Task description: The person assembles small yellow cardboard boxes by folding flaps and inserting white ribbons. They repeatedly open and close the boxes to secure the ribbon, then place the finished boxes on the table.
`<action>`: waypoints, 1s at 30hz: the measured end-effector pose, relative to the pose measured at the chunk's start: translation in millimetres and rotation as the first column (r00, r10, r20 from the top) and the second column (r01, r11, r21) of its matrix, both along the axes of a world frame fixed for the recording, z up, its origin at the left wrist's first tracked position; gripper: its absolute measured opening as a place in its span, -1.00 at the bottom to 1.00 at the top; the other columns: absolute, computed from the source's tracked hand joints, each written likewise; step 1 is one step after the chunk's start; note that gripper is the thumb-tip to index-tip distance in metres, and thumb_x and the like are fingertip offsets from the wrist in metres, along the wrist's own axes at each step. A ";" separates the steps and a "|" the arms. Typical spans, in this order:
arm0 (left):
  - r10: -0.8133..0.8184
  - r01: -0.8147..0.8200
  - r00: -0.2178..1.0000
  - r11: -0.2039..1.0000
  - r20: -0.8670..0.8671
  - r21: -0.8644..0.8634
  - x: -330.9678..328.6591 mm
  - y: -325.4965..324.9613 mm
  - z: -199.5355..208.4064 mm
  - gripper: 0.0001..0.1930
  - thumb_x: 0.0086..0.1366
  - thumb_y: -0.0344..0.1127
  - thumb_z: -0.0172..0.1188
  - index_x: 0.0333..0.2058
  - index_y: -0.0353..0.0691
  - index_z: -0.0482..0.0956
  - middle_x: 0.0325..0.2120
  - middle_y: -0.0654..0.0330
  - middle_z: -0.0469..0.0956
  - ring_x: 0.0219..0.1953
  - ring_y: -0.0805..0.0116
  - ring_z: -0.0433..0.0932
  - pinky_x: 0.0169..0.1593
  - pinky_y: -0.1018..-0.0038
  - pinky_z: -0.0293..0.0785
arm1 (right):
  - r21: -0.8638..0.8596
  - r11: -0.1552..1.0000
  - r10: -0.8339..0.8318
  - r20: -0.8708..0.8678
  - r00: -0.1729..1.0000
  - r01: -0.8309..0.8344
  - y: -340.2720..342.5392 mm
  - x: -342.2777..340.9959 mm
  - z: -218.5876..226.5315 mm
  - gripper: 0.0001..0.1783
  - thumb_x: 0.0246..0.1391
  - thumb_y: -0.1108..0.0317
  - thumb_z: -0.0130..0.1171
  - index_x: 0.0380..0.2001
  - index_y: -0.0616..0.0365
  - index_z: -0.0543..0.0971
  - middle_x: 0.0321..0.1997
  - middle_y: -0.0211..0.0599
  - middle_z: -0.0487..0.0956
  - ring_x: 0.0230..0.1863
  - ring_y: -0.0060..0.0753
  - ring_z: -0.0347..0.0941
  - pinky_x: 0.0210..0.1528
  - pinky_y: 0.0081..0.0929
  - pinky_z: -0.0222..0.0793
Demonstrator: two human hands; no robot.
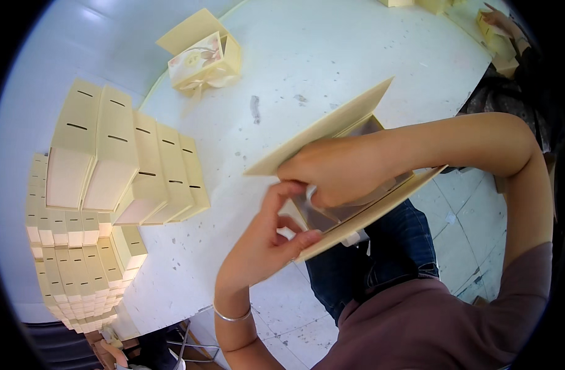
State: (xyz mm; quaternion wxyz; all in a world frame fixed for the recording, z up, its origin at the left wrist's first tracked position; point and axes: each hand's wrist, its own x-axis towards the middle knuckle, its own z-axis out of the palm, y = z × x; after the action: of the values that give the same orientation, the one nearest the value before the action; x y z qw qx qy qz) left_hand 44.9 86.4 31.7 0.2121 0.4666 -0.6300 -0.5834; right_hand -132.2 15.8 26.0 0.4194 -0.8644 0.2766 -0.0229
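Clearly, the left hand clasps the cream box, which lies under the right hand (grip hidden).

left hand | thumb apart from index | right hand | fingers curled

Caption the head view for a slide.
Right hand inside an open cream box, left hand at its end; stacked boxes at left.
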 end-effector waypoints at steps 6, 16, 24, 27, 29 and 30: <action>0.064 -0.001 0.949 0.979 0.307 -0.202 -19.3 5.2 -22.4 -0.79 0.14 -0.46 0.17 -0.26 -0.25 0.36 -0.65 0.29 0.53 -0.70 0.73 0.31 -0.66 0.74 0.11 | 0.150 0.989 0.010 -0.086 0.996 0.003 5.7 -10.7 11.6 -0.81 -0.19 0.42 0.10 -0.43 0.25 0.40 -0.44 -0.07 0.48 -0.41 -0.13 0.45 -0.33 -0.34 0.35; -0.030 0.262 0.817 0.909 0.576 -0.325 -14.8 27.4 -2.5 -0.50 0.05 -0.23 0.22 -0.03 -0.28 0.37 -0.49 -0.03 0.53 -0.43 0.06 0.55 -0.39 0.32 0.45 | -0.180 0.983 -0.039 -0.323 0.945 -0.021 -23.1 -86.1 66.8 -0.83 0.01 0.39 -0.02 -0.51 0.28 0.47 -0.58 -0.07 0.46 -0.49 -0.09 0.40 -0.36 -0.29 0.31; 0.347 0.261 0.786 0.565 0.512 -0.783 -60.8 6.3 20.0 -0.43 0.04 -0.14 0.28 -0.05 -0.37 0.36 -0.38 -0.06 0.52 -0.43 0.08 0.53 -0.36 0.40 0.44 | -0.097 0.975 0.170 -0.249 0.953 -0.199 -3.4 -45.4 73.1 -0.66 0.14 0.21 -0.14 -0.48 0.24 0.50 -0.54 -0.07 0.48 -0.47 -0.07 0.39 -0.35 -0.31 0.32; 0.306 0.075 0.845 0.745 0.439 -0.663 -51.3 -9.8 1.2 -0.60 0.04 -0.19 0.28 -0.19 -0.28 0.44 -0.59 0.06 0.50 -0.58 0.16 0.48 -0.49 0.44 0.37 | -0.149 0.982 0.076 -0.267 0.961 -0.119 -3.3 -41.5 68.1 -0.68 0.12 0.22 -0.09 -0.42 0.25 0.54 -0.53 -0.05 0.50 -0.47 -0.08 0.41 -0.36 -0.31 0.33; 0.324 0.055 0.855 0.719 0.405 -0.693 -42.6 -12.5 -14.4 -0.71 0.09 -0.27 0.24 -0.27 -0.33 0.45 -0.71 0.10 0.39 -0.69 0.30 0.27 -0.56 0.52 0.26 | -0.282 0.949 0.063 -0.263 0.963 -0.139 -14.4 -49.0 56.9 -0.69 0.09 0.24 -0.05 -0.41 0.28 0.55 -0.55 -0.07 0.51 -0.50 -0.14 0.43 -0.38 -0.34 0.34; 0.326 0.047 0.863 0.708 0.385 -0.704 -39.6 -13.6 -19.9 -0.76 0.12 -0.31 0.22 -0.31 -0.36 0.46 -0.77 0.11 0.33 -0.74 0.38 0.17 -0.59 0.56 0.20 | -0.374 0.910 0.084 -0.263 0.961 -0.182 -30.3 -63.3 47.8 -0.70 0.09 0.25 -0.03 -0.42 0.30 0.55 -0.57 -0.10 0.51 -0.52 -0.19 0.44 -0.40 -0.37 0.35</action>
State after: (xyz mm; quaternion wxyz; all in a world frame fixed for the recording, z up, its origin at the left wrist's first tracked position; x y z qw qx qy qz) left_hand 5.2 72.8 11.8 0.2518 0.5310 -0.7949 -0.1508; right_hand -195.6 -14.5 73.8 0.2007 -0.9442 0.2552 0.0557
